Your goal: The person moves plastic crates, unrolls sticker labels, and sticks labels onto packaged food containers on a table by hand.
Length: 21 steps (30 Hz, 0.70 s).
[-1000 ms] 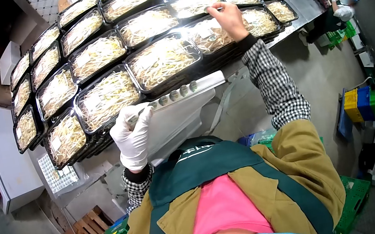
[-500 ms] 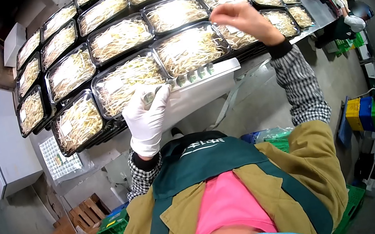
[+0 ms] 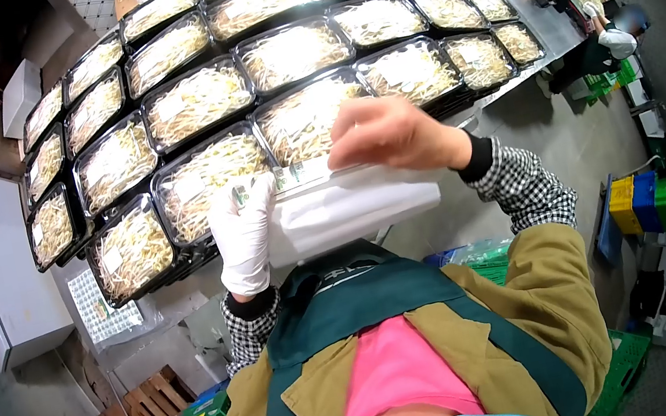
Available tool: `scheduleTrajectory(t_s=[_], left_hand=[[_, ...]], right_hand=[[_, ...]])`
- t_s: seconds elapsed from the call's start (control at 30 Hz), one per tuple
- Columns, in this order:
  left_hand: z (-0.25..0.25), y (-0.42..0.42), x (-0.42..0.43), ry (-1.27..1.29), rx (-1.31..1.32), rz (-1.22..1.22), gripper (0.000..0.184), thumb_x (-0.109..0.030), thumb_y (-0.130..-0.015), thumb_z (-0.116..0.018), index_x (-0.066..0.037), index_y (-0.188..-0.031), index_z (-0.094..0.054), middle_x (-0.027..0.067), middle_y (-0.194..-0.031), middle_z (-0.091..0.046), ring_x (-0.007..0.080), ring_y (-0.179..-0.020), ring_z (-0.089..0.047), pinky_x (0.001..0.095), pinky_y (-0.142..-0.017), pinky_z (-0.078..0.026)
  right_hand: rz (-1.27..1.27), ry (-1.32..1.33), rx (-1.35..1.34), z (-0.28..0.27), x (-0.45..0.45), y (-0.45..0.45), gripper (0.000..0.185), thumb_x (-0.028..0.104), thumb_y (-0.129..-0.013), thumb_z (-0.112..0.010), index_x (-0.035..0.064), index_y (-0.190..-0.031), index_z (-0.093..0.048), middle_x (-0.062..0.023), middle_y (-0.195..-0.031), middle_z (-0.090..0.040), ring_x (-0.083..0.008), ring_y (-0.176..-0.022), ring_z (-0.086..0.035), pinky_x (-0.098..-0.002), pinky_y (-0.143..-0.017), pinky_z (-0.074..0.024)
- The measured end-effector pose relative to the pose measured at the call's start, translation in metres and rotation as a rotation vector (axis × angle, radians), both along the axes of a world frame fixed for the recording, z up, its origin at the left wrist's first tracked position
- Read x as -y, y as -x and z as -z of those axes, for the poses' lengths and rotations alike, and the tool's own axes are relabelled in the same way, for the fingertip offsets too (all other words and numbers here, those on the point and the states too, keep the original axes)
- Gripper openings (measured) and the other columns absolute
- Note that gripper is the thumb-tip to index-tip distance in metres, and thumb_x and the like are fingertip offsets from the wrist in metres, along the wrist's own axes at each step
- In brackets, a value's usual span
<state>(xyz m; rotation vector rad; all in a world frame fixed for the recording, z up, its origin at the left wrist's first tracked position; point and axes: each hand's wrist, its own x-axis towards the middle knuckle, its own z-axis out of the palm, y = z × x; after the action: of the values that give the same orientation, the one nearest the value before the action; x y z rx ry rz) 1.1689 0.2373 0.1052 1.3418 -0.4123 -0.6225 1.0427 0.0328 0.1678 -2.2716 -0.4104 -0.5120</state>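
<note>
Label strip (image 3: pixel 302 175) runs left to right, left hand (image 3: pixel 244 240) pinching its end, right hand (image 3: pixel 396 136) curled, hold unclear.

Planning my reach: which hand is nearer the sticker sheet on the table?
Left. The left hand, holding the strip, is to the right of the sticker sheet; the right hand is farther right, past the left one.
</note>
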Motion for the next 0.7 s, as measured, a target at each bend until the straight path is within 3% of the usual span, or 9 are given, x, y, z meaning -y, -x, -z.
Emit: scheduleTrajectory(t_s=[0.1, 0.13, 0.2, 0.3, 0.4, 0.53, 0.57, 0.63, 0.7], left_hand=[[-0.004, 0.000, 0.003, -0.047, 0.036, -0.013, 0.006, -0.007, -0.084, -0.065, -0.001, -0.082, -0.063, -0.0013, -0.072, -0.060, 0.0049, -0.064, -0.051, 0.0199, -0.058, -0.042], [-0.006, 0.000, 0.004, -0.066, 0.104, -0.018, 0.005, -0.004, -0.082, -0.065, -0.001, -0.080, -0.062, -0.0005, -0.071, -0.060, 0.0056, -0.063, -0.052, 0.0209, -0.059, -0.043], [-0.004, 0.001, 0.005, -0.014, 0.187, 0.025, 0.003, -0.002, -0.081, -0.065, 0.000, -0.080, -0.062, 0.0002, -0.070, -0.060, 0.0063, -0.063, -0.053, 0.0210, -0.059, -0.043], [-0.006, 0.001, 0.005, 0.003, 0.246, 0.085, 0.003, 0.003, -0.079, -0.064, 0.000, -0.080, -0.062, 0.0024, -0.072, -0.062, 0.0077, -0.065, -0.056, 0.0212, -0.060, -0.044], [-0.009, 0.002, 0.007, 0.018, 0.116, 0.066, 0.005, 0.005, -0.078, -0.065, 0.001, -0.078, -0.061, 0.0028, -0.072, -0.061, 0.0076, -0.064, -0.055, 0.0213, -0.059, -0.044], [-0.007, -0.002, 0.005, 0.004, 0.165, -0.008, 0.007, 0.006, -0.077, -0.065, 0.001, -0.077, -0.060, 0.0027, -0.071, -0.061, 0.0070, -0.064, -0.055, 0.0208, -0.058, -0.043], [-0.010, -0.001, 0.004, -0.030, 0.178, -0.030, 0.007, 0.005, -0.077, -0.065, 0.001, -0.078, -0.060, 0.0025, -0.070, -0.061, 0.0067, -0.063, -0.054, 0.0206, -0.058, -0.043], [-0.012, 0.000, 0.002, -0.033, 0.141, -0.067, 0.006, 0.004, -0.077, -0.066, 0.001, -0.079, -0.061, 0.0022, -0.070, -0.062, 0.0065, -0.062, -0.054, 0.0203, -0.059, -0.043], [-0.012, 0.001, 0.004, -0.020, 0.123, -0.058, 0.006, 0.003, -0.077, -0.067, 0.001, -0.081, -0.062, 0.0018, -0.072, -0.062, 0.0064, -0.064, -0.054, 0.0198, -0.060, -0.043]], right_hand=[[0.201, -0.551, -0.124, 0.007, 0.070, -0.023, 0.017, 0.006, -0.087, -0.058, 0.0045, -0.103, -0.065, -0.0056, -0.088, -0.063, -0.0105, -0.074, -0.056, -0.0237, -0.066, -0.0481], [0.463, -0.478, -0.238, -0.010, 0.095, -0.035, 0.027, 0.013, -0.091, -0.056, 0.0016, -0.116, -0.057, -0.0056, -0.095, -0.062, -0.0101, -0.080, -0.057, -0.0221, -0.071, -0.0490], [0.522, -0.641, -0.171, 0.033, 0.193, -0.071, 0.052, 0.017, -0.086, -0.064, -0.0025, -0.129, -0.042, -0.0099, -0.110, -0.059, -0.0117, -0.091, -0.057, -0.0231, -0.082, -0.0471], [0.858, -0.341, -0.080, 0.075, 0.263, -0.116, 0.058, 0.012, -0.078, -0.070, -0.0024, -0.128, -0.044, -0.0136, -0.112, -0.058, -0.0168, -0.093, -0.060, -0.0269, -0.081, -0.0489], [0.963, -0.190, -0.069, 0.093, 0.272, -0.140, 0.060, 0.015, -0.069, -0.072, -0.0022, -0.120, -0.048, -0.0148, -0.105, -0.061, -0.0253, -0.092, -0.062, -0.0327, -0.079, -0.0497], [0.993, 0.658, 0.017, 0.098, 0.281, -0.141, 0.047, 0.009, -0.076, -0.061, 0.0101, -0.120, -0.046, -0.0138, -0.107, -0.055, -0.0340, -0.091, -0.059, -0.0427, -0.078, -0.0471], [0.989, 0.691, 0.043, 0.094, 0.287, -0.140, 0.046, 0.009, -0.076, -0.058, 0.0100, -0.120, -0.046, -0.0130, -0.105, -0.056, -0.0345, -0.089, -0.060, -0.0432, -0.076, -0.0477], [1.024, 0.378, -0.053, 0.092, 0.305, -0.150, 0.049, 0.010, -0.075, -0.059, 0.0083, -0.123, -0.046, -0.0129, -0.100, -0.060, -0.0332, -0.089, -0.061, -0.0415, -0.076, -0.0484], [1.044, 0.083, -0.127, 0.086, 0.323, -0.175, 0.060, 0.022, -0.075, -0.069, -0.0031, -0.124, -0.045, -0.0121, -0.090, -0.068, -0.0242, -0.089, -0.065, -0.0315, -0.081, -0.0490]])
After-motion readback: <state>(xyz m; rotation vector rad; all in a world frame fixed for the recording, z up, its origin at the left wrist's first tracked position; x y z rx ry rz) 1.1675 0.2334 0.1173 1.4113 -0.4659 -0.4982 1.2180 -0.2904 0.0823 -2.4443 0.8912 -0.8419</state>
